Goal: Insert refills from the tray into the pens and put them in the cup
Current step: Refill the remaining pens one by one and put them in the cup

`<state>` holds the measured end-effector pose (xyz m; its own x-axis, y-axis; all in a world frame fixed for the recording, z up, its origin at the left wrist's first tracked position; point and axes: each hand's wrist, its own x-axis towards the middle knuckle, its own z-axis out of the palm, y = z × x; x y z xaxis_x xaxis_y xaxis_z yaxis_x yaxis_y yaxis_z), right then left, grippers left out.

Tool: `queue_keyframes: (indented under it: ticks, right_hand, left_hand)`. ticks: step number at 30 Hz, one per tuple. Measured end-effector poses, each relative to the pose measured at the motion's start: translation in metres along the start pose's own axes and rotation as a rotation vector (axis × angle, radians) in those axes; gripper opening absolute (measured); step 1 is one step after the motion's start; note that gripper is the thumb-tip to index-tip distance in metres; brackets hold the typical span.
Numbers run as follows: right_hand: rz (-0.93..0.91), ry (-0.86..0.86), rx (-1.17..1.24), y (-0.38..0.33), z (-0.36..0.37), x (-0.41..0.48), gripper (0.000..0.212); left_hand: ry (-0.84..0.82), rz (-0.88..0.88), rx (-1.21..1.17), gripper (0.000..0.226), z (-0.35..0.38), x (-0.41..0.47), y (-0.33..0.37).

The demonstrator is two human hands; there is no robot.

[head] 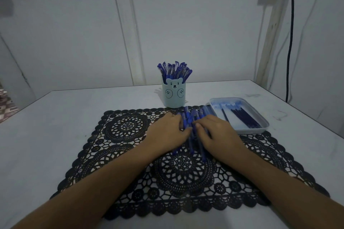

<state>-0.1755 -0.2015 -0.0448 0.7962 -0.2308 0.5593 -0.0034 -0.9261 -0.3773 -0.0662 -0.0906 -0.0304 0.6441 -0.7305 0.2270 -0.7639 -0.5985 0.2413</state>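
Hands [167, 132] [216, 132] lie flat on loose pens [191, 122] on the lace mat [126, 132], grip closed on nothing clearly; tray [260, 117] with refills [243, 117] sits right, cup [174, 95] behind on the bench [55, 117].

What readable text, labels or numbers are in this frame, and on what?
None readable.
Cup: a drawn bear face and paws only, no words.
Pens in the cup and pens on the mat: any print is too small and blurred to read.
Tray and refills: no visible marking.
Mat: lace pattern, no text.
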Motion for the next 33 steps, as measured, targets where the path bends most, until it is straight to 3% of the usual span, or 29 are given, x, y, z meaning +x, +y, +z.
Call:
queue_keyframes:
  ticks: [9, 14, 19, 24, 28, 33]
  right_hand:
    - [0.024, 0.126, -0.016, 0.001, -0.006, 0.000, 0.036]
    - [-0.241, 0.097, -0.328, -0.001, -0.006, 0.000, 0.038]
    - [-0.446, 0.021, -0.418, -0.019, -0.001, -0.007, 0.028]
    - [-0.425, -0.066, -0.369, -0.029, 0.004, -0.014, 0.034]
    - [-0.430, -0.154, -0.355, -0.029, 0.003, -0.013, 0.009]
    - [-0.398, -0.171, -0.325, -0.026, -0.003, -0.011, 0.028]
  left_hand:
    - [-0.041, 0.058, -0.070, 0.023, -0.011, -0.004, -0.003]
    - [-0.018, 0.241, -0.042, 0.019, -0.035, -0.025, -0.017]
    - [0.058, 0.390, 0.077, 0.024, -0.034, -0.048, -0.035]
    - [0.168, 0.463, 0.085, 0.028, -0.022, -0.058, -0.053]
    - [0.171, 0.467, 0.061, 0.024, -0.014, -0.062, -0.055]
    - [0.175, 0.479, 0.036, 0.022, -0.010, -0.061, -0.057]
